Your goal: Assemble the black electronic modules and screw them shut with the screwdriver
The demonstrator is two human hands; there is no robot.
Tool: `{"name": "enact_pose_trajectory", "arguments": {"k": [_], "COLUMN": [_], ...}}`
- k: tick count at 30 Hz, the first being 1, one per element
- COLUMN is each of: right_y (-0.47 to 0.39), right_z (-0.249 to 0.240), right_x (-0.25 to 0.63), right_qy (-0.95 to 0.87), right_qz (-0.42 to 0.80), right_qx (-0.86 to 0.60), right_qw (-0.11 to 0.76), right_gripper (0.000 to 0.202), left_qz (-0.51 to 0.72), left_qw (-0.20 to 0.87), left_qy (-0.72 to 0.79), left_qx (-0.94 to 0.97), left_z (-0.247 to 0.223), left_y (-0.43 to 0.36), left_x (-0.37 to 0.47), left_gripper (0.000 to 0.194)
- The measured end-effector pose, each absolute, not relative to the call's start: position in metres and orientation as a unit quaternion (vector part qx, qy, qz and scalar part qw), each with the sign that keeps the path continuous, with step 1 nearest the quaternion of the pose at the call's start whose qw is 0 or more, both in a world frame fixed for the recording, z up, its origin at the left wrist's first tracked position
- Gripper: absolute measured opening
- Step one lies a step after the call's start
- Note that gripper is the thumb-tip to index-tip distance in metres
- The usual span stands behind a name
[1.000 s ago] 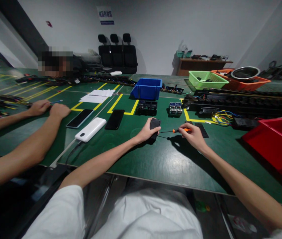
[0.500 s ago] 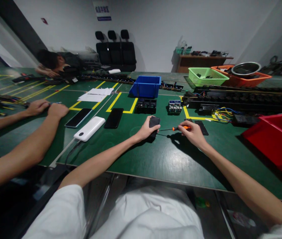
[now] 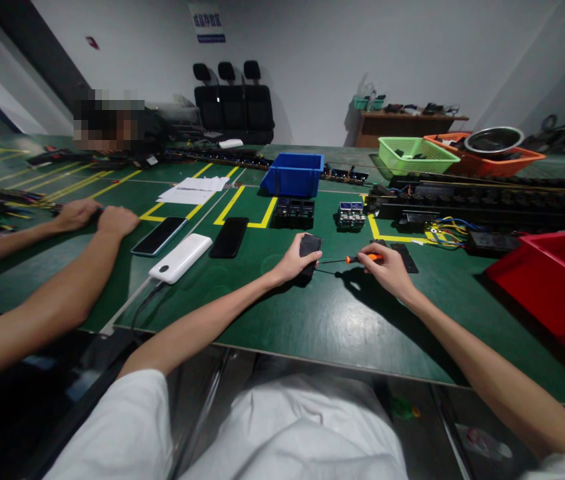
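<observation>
Plainly gripping the black block in the left hand, with the thumb across its face, over the near middle of the surface; impossible to tell whether resting or lifted. Pinching the screwdriver by its orange handle in the right hand, with the shaft aimed at the block's right side; too small to tell about contact at the tip.

Best to hold the shaft straight, press lightly along its line and turn from the fingertips. Brace the block against the left palm, and guard the thumb against a slip.

Note the flat plate just beyond the right hand, liable to catch a knuckle. Behind, mind the black module, silver module and blue bin. Leftward, avoid dragging the elbow toward the power bank and black phone. See nothing blocking the shaft.
</observation>
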State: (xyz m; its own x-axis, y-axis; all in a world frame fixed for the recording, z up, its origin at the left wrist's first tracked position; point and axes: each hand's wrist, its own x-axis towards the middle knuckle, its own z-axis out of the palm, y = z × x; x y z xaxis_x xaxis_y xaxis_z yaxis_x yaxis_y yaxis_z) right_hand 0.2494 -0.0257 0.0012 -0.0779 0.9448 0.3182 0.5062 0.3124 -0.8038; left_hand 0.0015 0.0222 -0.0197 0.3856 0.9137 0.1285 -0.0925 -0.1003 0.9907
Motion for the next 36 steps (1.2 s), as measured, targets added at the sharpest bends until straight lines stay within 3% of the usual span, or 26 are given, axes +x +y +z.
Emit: {"name": "enact_pose_trajectory", "arguments": {"k": [36], "right_y": [-0.0261], "right_z": [0.0013], "right_x": [0.2498], "right_qy": [-0.688], "right_qz": [0.253], "right_qx": [-0.529], "right_qw": [0.428], "right_gripper": [0.035], "left_qz": [0.432], "left_qw": [0.581], "left_qy": [0.345], "left_qx": [0.597], "left_z": [-0.0188], "left_y": [0.0221], "left_x": [0.0018], "left_gripper": [0.058]}}
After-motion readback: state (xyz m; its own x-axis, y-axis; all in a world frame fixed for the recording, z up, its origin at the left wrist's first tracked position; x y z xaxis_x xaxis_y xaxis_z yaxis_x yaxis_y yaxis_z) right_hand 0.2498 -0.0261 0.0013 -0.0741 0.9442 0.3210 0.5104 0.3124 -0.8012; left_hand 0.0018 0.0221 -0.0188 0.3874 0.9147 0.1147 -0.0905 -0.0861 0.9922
